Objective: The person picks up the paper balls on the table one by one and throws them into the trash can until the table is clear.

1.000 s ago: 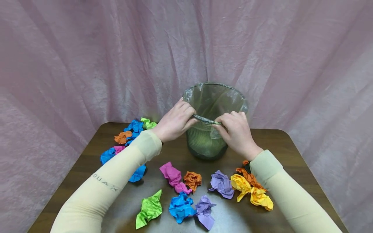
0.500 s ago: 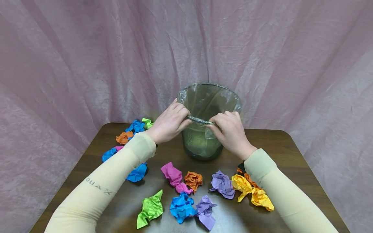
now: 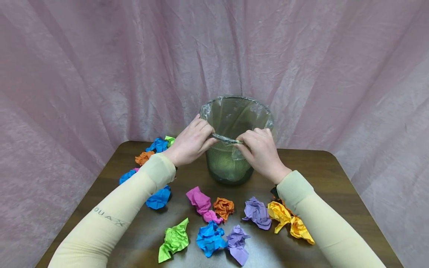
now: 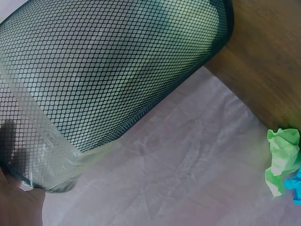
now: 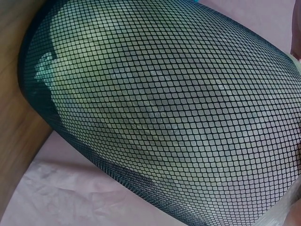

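Observation:
A dark wire-mesh wastebasket [image 3: 228, 165] stands upright at the back middle of the table, lined with a clear plastic bag [image 3: 238, 153] folded over its rim. My left hand [image 3: 191, 142] grips the rim and the bag at the front left, fingers curled over the edge. At the front right, my right hand [image 3: 262, 152] holds the rim and bag in the same way. A short stretch of bagged rim shows between the two hands. The mesh wall fills most of both wrist views, with part of the left hand [image 4: 21, 205] low in the left one.
Crumpled paper balls lie in front: green [image 3: 174, 240], blue [image 3: 210, 238], pink [image 3: 200, 201], orange [image 3: 223, 208], purple [image 3: 257, 213] and yellow [image 3: 279, 214]. Several more, including an orange one [image 3: 144, 158], lie at the left, partly behind the left sleeve. A pink curtain [image 3: 214, 56] hangs behind the table.
The wastebasket has shifted to the left on the table, and both hands have moved with it, still gripping the rim. The paper balls have stayed in place.

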The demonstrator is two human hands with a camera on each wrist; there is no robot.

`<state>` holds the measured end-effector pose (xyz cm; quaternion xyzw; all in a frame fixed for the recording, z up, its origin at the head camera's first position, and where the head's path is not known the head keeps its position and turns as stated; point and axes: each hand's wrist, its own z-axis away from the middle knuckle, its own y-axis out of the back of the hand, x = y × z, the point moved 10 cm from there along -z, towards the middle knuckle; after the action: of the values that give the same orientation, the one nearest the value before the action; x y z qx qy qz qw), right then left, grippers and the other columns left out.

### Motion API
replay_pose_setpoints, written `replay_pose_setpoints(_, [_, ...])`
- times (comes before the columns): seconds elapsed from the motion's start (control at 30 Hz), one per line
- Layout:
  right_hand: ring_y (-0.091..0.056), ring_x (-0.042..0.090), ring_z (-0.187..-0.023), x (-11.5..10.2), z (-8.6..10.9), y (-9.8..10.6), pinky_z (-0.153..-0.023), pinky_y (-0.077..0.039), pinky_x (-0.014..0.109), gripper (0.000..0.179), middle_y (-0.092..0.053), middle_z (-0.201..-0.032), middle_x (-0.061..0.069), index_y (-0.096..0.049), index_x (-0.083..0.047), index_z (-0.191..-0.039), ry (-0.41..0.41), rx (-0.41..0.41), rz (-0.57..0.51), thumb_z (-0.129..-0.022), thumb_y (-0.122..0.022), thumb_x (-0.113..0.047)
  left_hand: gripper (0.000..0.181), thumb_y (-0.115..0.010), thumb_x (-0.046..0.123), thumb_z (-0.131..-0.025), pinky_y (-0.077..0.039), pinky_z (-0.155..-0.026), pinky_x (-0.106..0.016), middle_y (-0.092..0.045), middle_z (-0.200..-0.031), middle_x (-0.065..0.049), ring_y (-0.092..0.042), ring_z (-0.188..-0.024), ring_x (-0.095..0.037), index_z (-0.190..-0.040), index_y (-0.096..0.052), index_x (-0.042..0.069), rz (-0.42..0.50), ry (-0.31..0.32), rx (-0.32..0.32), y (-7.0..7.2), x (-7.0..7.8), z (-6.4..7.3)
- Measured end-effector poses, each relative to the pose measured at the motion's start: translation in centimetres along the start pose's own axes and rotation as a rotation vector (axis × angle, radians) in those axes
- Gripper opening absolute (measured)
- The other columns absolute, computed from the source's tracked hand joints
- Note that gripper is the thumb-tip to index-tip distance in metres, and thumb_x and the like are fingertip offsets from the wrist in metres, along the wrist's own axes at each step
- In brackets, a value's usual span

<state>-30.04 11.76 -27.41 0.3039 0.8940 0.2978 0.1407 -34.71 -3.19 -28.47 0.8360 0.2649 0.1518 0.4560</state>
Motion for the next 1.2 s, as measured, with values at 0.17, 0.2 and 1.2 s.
replay_pose_setpoints(0.17, [-0.05, 0.019, -0.07, -0.2, -0.2, -0.4, -0.07, -0.034, 0.043, 0.012, -0.068, -0.083, -0.003, -0.071, -0.013, -0.091, 0.0, -0.009, -0.004, -0.089, -0.082, -0.019, 0.02, -0.06, 0.029, -0.106, -0.017, -0.123, -0.052, -0.056, -0.101, -0.006, -0.053, -0.11, -0.027, -0.103, -0.059, 0.009, -0.003, 0.005, 0.002, 0.2, -0.2, 0.4])
replay_pose_setpoints(0.2, [-0.05, 0.019, -0.07, -0.3, -0.2, -0.4, -0.07, -0.034, 0.043, 0.012, -0.068, -0.083, -0.003, -0.071, -0.013, -0.091, -0.001, -0.01, -0.006, -0.089, -0.082, -0.02, 0.02, -0.06, 0.03, -0.106, -0.018, -0.123, -0.052, -0.056, -0.102, -0.006, -0.053, -0.11, -0.026, -0.103, -0.059, 0.01, -0.003, 0.007, 0.002, 0.3, -0.3, 0.5])
replay_pose_setpoints(1.2, [-0.052, 0.021, -0.071, -0.7, -0.8, -1.1, -0.071, -0.037, 0.044, 0.013, -0.068, -0.082, -0.003, -0.071, -0.014, -0.091, 0.004, -0.007, 0.008, -0.09, -0.081, -0.022, 0.019, -0.06, 0.029, -0.105, -0.02, -0.122, -0.052, -0.055, -0.101, -0.005, -0.053, -0.107, -0.025, -0.103, -0.059, 0.01, -0.024, 0.014, 0.018, 0.8, -0.9, 1.1])
